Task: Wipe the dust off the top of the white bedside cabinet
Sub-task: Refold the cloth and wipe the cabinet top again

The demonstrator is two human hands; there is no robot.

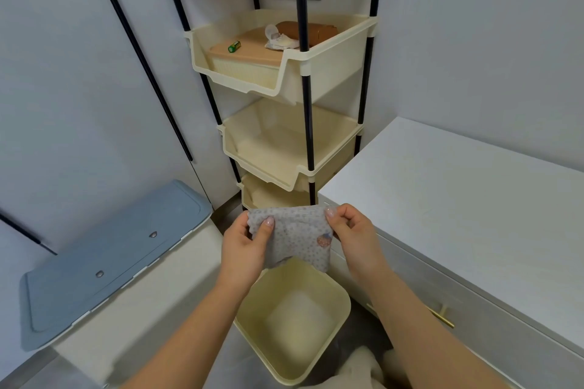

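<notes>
A grey patterned cloth (297, 237) hangs stretched between both my hands, low in the middle of the head view. My left hand (246, 241) pinches its left upper corner and my right hand (352, 235) pinches the right upper corner. The cloth hangs above a cream plastic bin (339, 309) on the floor. The white bedside cabinet (467, 199) stands to the right, its flat top bare, a gold handle (442, 316) on its front. My right hand is just left of the cabinet's near corner.
A cream tiered rack (335, 54) on black poles stands straight ahead; its top tray holds a battery (234, 46), wrappers and a brown box. A white storage box with a blue lid (110, 262) sits at the left. Pale walls close in behind.
</notes>
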